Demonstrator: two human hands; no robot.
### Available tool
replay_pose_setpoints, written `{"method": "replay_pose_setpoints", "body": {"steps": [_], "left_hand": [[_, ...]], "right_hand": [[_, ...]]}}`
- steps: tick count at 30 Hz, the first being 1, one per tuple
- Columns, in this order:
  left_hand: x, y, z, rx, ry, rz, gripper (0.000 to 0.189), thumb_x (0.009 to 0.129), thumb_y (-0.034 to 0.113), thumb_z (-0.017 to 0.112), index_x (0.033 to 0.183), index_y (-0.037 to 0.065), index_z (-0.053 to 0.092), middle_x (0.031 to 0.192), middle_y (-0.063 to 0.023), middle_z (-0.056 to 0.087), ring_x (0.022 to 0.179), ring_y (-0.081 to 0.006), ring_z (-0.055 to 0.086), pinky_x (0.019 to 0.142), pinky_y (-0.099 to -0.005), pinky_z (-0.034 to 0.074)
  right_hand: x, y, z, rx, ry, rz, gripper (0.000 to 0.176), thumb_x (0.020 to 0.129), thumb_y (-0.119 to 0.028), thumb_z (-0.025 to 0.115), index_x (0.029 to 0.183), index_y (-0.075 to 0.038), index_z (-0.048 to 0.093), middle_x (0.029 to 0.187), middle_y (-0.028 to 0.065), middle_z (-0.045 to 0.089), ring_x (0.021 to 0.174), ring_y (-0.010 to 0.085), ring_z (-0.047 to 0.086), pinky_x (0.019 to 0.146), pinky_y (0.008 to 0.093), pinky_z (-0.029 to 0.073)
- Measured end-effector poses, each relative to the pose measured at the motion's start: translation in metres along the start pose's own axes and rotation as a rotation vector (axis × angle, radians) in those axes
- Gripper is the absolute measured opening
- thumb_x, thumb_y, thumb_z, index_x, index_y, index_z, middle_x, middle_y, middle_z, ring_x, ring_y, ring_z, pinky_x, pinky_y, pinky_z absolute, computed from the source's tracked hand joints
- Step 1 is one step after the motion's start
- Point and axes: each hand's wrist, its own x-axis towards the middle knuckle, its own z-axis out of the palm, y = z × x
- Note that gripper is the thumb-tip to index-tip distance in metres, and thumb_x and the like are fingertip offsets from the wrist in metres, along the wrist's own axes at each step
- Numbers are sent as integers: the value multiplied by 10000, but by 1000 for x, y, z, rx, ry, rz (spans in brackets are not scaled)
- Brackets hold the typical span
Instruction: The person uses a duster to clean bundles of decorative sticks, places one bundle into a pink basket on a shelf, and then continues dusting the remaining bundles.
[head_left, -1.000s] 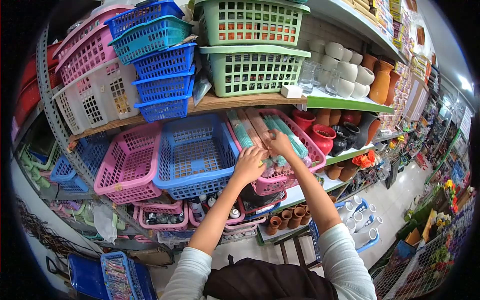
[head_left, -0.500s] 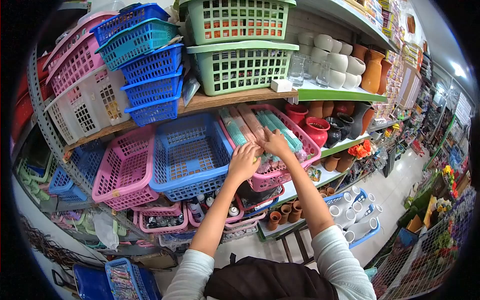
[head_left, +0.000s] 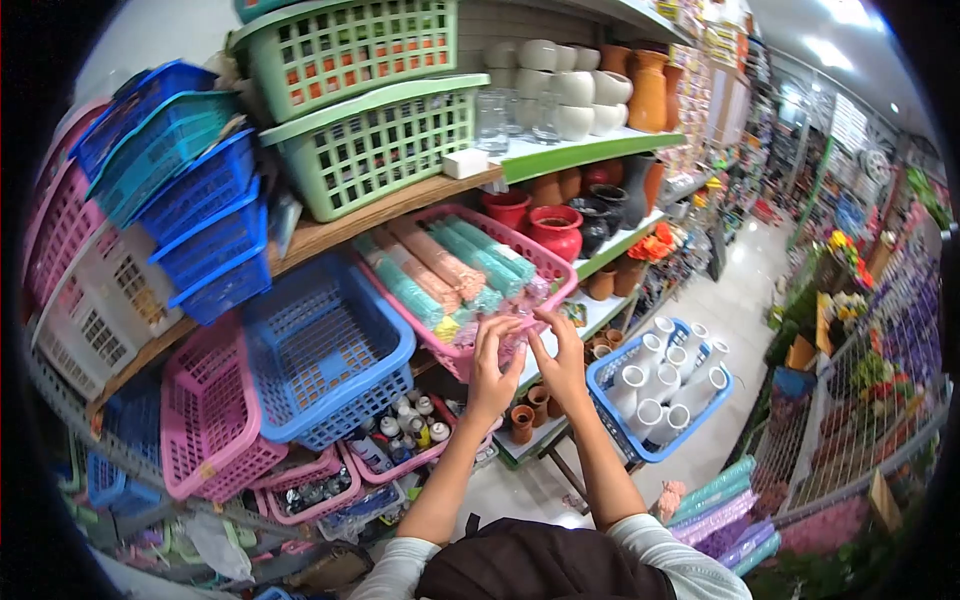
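A pink basket (head_left: 552,262) on the shelf holds several plastic-wrapped bundles. Peach bundles (head_left: 436,262) lie between teal bundles (head_left: 480,262), with pink wrapped pieces near the front. My left hand (head_left: 496,368) is at the basket's front rim, its fingers curved upward around a bit of pink wrapping. Beside it, my right hand (head_left: 560,358) reaches to the same front edge with bent fingers. Both sets of fingertips are close together there; whether they grip the wrapping is too small to tell.
An empty blue basket (head_left: 390,350) stands left of the pink one. Green baskets (head_left: 380,150) sit on the shelf above. On the right, a blue basket (head_left: 655,455) holds white vases, and wrapped rolls (head_left: 715,510) lie lower down.
The view has turned to the right. Both hands have moved off the peach bundles to the basket's front edge, leaving the bundles uncovered.
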Motion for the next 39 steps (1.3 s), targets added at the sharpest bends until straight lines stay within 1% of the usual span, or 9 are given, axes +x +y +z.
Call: {"method": "replay_pose_setpoints", "body": {"steps": [6,11,18,19,25,27,30,34,39], "left_hand": [[-32,6,59,-337,-191,-233,287,841,18,536,1124,-9,504,1119,-105,486,971,-185,555,847,-294,458],[-73,-7,128,-486,-410,-324,276,853,42,533,1126,8,510,1121,-92,489,951,-168,556,815,-285,466],[-140,33,203,-661,-798,-402,269,857,52,531,1121,2,510,1107,-93,513,912,-168,572,790,-285,472],[-153,37,211,-679,-852,-406,273,857,55,534,1124,3,508,1109,-93,513,913,-169,571,790,-285,473],[-217,59,236,-740,-1117,-522,293,860,122,572,1135,41,513,1060,-61,547,908,-142,552,792,-276,462],[-239,57,244,-726,-1158,-459,298,859,121,574,1139,44,511,1071,-63,548,914,-143,549,795,-279,462],[-257,63,248,-717,-1217,-422,307,856,114,576,1146,38,511,1086,-70,552,926,-148,546,804,-282,462],[-276,73,268,-704,-1300,-422,322,854,112,577,1157,28,507,1097,-83,552,931,-162,555,798,-289,470],[-309,74,313,-677,-1343,-339,326,854,123,579,1157,26,507,1090,-108,544,987,-189,553,784,-299,477]], "right_hand": [[-47,7,-58,-3,136,329,325,797,-100,616,1106,-15,568,966,144,611,910,277,574,807,353,443],[-102,23,-108,-206,285,387,332,797,-81,590,1120,-14,552,955,151,602,885,265,577,805,354,448],[-189,9,-185,-441,548,609,320,812,-83,571,1120,-4,539,944,154,596,877,273,576,798,358,451],[-206,9,-194,-545,562,616,297,836,-100,567,1124,-29,553,956,123,608,844,217,602,717,323,472],[-295,-4,-227,-838,707,808,311,813,-70,554,1118,-14,542,1001,158,582,916,274,571,793,355,447],[-319,-7,-236,-894,761,915,385,795,-70,542,1170,-5,487,1062,193,531,1000,352,513,886,411,400],[-358,0,-241,-1076,858,1079,473,789,-78,547,1238,-9,414,1128,231,482,1018,401,494,907,438,388],[-400,13,-243,-956,829,1483,645,744,-121,626,1266,79,305,1151,305,447,1082,444,465,937,462,380],[-436,25,-251,-884,947,1577,584,692,-192,695,1118,58,384,1093,319,494,996,437,528,860,439,437]]}}
